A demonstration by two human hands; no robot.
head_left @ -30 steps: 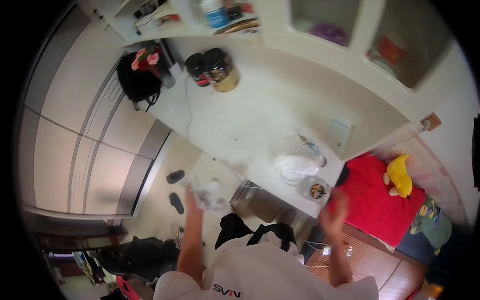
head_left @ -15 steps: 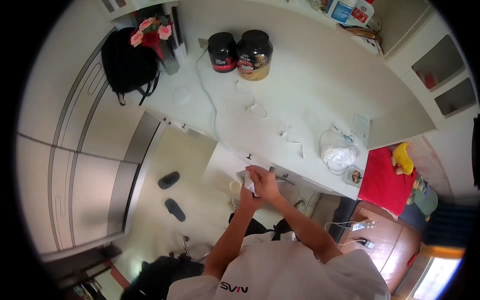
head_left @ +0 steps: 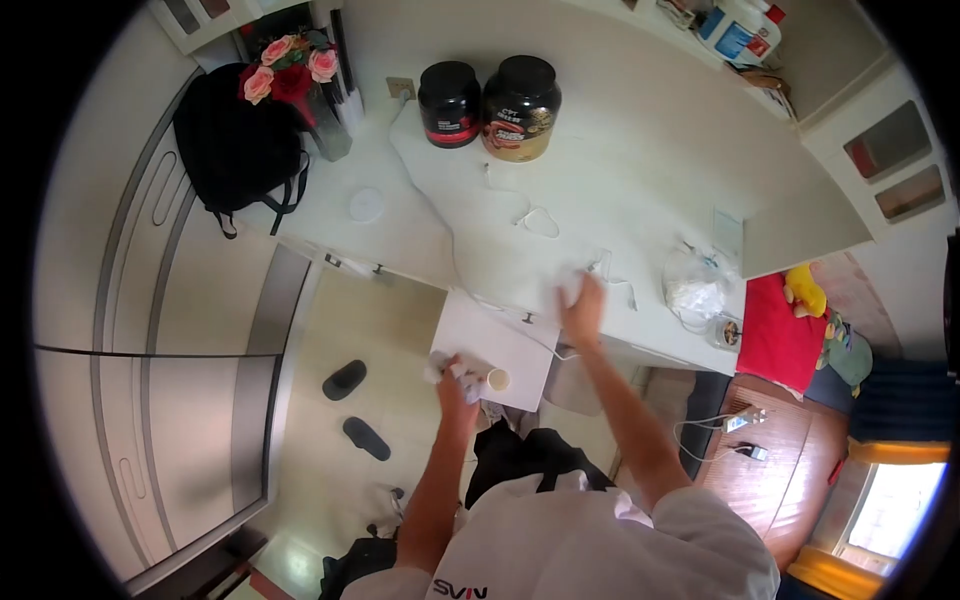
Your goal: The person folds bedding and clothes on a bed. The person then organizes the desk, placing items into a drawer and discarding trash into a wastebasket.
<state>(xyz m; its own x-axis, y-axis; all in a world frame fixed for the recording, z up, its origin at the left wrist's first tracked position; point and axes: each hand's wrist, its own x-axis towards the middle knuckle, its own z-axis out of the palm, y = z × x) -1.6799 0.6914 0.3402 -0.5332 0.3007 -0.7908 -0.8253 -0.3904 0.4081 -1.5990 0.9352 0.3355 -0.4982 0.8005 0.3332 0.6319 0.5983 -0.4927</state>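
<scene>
My left hand is closed around a crumpled white wad, which looks like tissue or thin cloth. It hangs over a pale square surface below the desk edge, just left of a round cream cup-like item. My right hand is raised over the front of the white desk, near a white cable. Motion smears its fingers. A blurred white patch shows at the fingertips, and I cannot tell whether it is held.
Two black tubs stand at the back of the desk. A black backpack and a vase of roses are at left. A clear plastic bag lies at right. Slippers rest on the floor.
My hands were together around the white wad and are now apart. The right has moved up and right over the desk; the left has shifted left and slightly down with the wad.
</scene>
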